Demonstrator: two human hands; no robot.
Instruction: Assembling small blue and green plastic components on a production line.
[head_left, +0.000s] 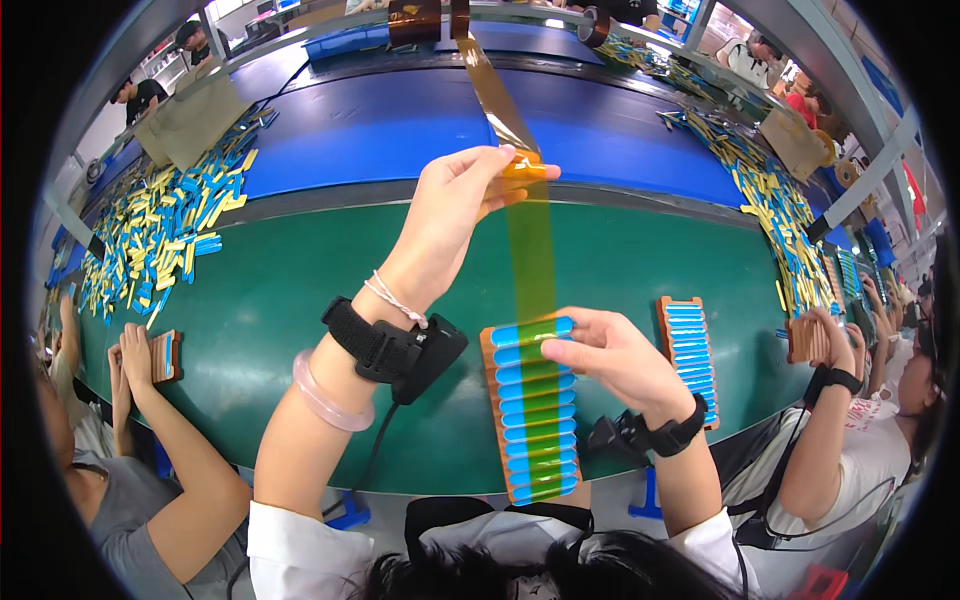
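My left hand (450, 205) is raised over the far part of the green table, its fingers pinching a see-through amber tape (533, 250). From there the tape runs down to a brown slotted rack (489, 375) and lies lengthwise over the row of blue strips (510, 406) in it. At the rack's far right corner my right hand (625, 365) grips its end, thumb on top by the tape. Beyond my left hand, the tape's upper stretch (490, 90) leads up to a roll (415, 22) on the metal frame. The rack slants over the table's near edge.
A second rack of blue strips (687, 350) lies to the right. Heaps of blue and yellow strips (165, 235) cover the far left, with more strips (765, 215) at far right. Co-workers' hands hold racks on both sides. A black cable (376, 450) hangs from my left wrist device.
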